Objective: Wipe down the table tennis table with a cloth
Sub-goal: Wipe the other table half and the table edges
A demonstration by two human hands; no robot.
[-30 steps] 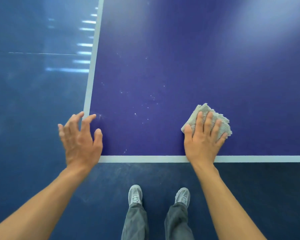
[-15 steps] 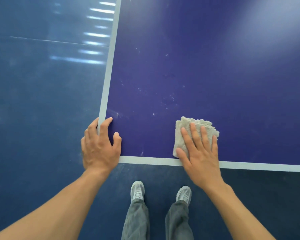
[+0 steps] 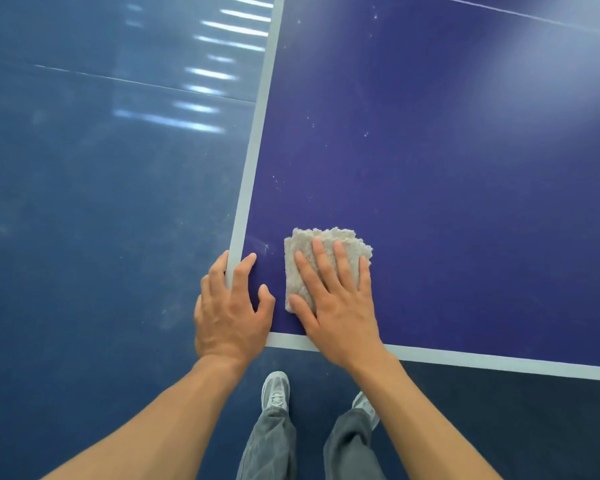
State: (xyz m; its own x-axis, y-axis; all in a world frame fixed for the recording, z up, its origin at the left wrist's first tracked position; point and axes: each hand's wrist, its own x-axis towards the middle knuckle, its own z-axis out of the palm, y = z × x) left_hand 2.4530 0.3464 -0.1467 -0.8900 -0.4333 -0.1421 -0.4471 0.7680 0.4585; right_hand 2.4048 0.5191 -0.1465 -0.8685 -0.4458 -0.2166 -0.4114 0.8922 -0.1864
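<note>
Right hand (image 3: 340,306) is flat, palm down, fingers straight and slightly spread, pressing on the cloth (image 3: 326,242), not gripping it. The cloth is a folded beige terry square lying flat on the purple table (image 3: 465,168), right at its near-left corner. It sits under the fingers. Its far edge sticks out past the fingertips and its left edge shows beside the index finger. The thumb lies along the cloth's near-left corner, and the heel of the hand covers the white line (image 3: 499,360) at the table's near edge. Left hand (image 3: 229,313) rests on the corner itself, fingers relaxed and holding nothing. Index finger and thumb are on the purple surface, and the other fingers lie across the white side line (image 3: 253,150). Cannot tell whether they hook over the edge. A narrow strip of bare table separates the left thumb from the cloth. Pale specks (image 3: 366,134) are scattered on the surface further out from the cloth. Below the near edge are grey shoes (image 3: 275,389) and grey trousers (image 3: 271,445) on a glossy blue floor (image 3: 84,202).
</note>
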